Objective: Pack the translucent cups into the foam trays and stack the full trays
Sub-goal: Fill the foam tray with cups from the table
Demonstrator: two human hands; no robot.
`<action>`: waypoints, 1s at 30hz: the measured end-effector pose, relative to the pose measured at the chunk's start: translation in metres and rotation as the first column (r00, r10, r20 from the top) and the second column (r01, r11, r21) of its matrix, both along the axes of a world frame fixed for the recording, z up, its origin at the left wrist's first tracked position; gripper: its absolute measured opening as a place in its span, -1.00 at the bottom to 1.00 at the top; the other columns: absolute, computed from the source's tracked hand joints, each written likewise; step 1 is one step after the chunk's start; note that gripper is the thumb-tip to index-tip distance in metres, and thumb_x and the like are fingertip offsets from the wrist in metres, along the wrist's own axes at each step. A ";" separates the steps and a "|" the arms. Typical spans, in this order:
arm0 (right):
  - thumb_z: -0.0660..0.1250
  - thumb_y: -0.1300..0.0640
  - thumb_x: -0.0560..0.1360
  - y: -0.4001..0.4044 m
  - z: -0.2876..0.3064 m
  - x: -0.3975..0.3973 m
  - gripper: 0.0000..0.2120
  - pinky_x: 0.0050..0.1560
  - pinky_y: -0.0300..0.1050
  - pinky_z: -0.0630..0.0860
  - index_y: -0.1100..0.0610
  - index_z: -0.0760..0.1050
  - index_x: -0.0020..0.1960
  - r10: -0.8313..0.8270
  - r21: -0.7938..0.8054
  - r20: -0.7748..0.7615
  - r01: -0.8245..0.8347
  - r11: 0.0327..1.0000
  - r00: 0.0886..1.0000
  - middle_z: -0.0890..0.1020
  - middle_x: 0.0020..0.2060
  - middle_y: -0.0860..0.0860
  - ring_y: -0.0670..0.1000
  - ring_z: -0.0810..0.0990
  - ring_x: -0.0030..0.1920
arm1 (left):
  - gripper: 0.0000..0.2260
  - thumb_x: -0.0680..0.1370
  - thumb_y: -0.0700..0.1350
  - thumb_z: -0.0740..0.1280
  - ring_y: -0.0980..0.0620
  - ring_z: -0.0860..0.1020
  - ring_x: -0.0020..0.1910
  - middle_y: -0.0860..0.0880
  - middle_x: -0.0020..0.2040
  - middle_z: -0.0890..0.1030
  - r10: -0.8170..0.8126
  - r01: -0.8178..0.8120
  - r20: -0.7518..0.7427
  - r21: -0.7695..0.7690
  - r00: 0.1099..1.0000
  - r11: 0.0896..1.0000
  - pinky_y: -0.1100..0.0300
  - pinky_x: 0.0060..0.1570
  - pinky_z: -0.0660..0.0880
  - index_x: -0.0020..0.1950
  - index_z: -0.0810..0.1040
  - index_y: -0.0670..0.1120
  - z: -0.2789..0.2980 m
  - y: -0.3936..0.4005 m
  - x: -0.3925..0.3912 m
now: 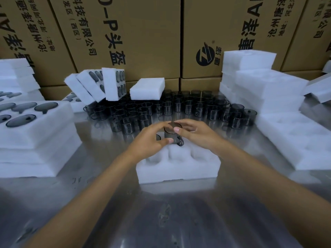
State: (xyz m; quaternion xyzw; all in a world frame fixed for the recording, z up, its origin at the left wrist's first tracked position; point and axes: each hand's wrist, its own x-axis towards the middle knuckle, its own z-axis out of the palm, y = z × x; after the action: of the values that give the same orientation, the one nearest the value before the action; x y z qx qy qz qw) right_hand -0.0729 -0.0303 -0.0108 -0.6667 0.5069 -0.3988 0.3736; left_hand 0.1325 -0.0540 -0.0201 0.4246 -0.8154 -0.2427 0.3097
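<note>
A white foam tray (179, 169) with round pockets lies on the steel table in front of me. Both hands meet over its far edge around one smoky translucent cup (172, 135), upside down with its handle toward me. My left hand (152, 138) grips the cup's left side between thumb and fingers. My right hand (195, 133) holds its right side, fingers curled on the upturned base. A second cup's dark rim (158, 137) shows just left, behind my left hand. Several more cups (170, 106) stand crowded behind the tray.
A stack of full trays (35, 133) sits at left. Empty foam trays (268, 97) are piled at right, one lying flat (295, 140). Loose trays (100, 85) lean at the back, before a wall of cardboard boxes (125, 33). Bare steel table (161, 212) lies near me.
</note>
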 end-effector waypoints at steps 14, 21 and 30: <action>0.17 -0.33 0.56 -0.007 -0.017 -0.003 -0.55 0.33 0.07 0.08 -0.28 0.40 0.42 -0.126 -0.143 -0.655 0.042 0.989 0.745 0.41 0.44 -0.13 0.01 0.16 0.47 | -0.37 0.60 0.35 -0.09 0.17 -0.16 0.59 0.20 0.60 0.04 0.041 0.039 0.551 -0.132 0.833 0.991 -0.04 0.55 -0.18 0.62 0.07 0.11 -0.015 0.009 0.001; 0.06 -0.42 0.54 -0.008 -0.022 -0.005 -0.53 0.28 0.09 0.10 -0.40 0.32 0.42 -0.145 -0.140 -0.718 0.063 0.988 0.681 0.43 0.42 -0.21 0.00 0.23 0.46 | -0.48 0.65 0.28 -0.10 0.19 -0.06 0.58 0.23 0.59 0.03 0.071 -0.081 0.335 0.016 0.940 0.997 0.03 0.54 -0.11 0.60 -0.05 0.24 -0.010 0.013 0.004; 0.17 -0.37 0.53 0.008 -0.021 0.000 -0.63 0.06 -0.19 -0.09 -0.42 0.42 0.33 -0.149 -0.115 -0.590 0.099 0.988 0.793 0.47 0.31 -0.29 -0.08 0.24 0.39 | -0.51 0.54 -0.35 0.20 -0.21 0.38 0.40 -0.20 0.47 0.36 0.492 -0.518 0.222 0.076 0.842 0.852 -0.07 0.42 0.30 0.49 0.33 -0.23 -0.013 -0.060 0.068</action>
State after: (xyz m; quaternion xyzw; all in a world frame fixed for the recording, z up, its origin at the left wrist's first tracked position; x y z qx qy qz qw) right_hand -0.0728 -0.0222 -0.0315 -0.7377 0.6252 -0.2119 0.1417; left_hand 0.2009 -0.1140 -0.0327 0.6659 -0.6826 -0.1635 0.2528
